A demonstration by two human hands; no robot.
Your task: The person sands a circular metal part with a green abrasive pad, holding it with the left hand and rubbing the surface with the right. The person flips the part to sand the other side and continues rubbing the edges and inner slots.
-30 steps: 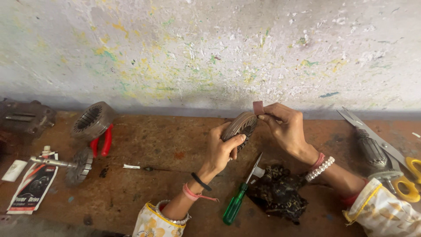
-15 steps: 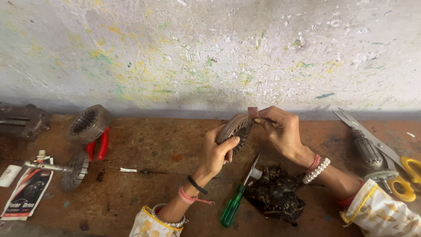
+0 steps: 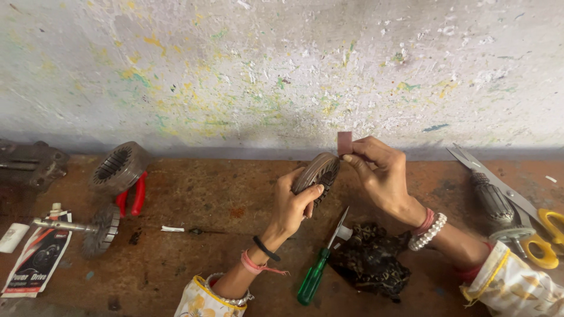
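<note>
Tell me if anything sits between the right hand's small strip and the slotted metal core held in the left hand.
Nothing visible does. The left hand holds the slotted metal core up above the bench, and the right hand pinches the small reddish strip right at the core's upper edge. The green screwdriver and dark rag lie lower, on the bench.

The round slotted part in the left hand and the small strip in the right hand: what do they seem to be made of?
Round slotted part: probably steel, dull grey-brown, with toothed slots along its rim like stacked metal sheets. Small strip: reddish-brown, flat and matte, held up between the fingers of the right hand; it may be insulating paper or abrasive paper, which the look leaves open.
</note>
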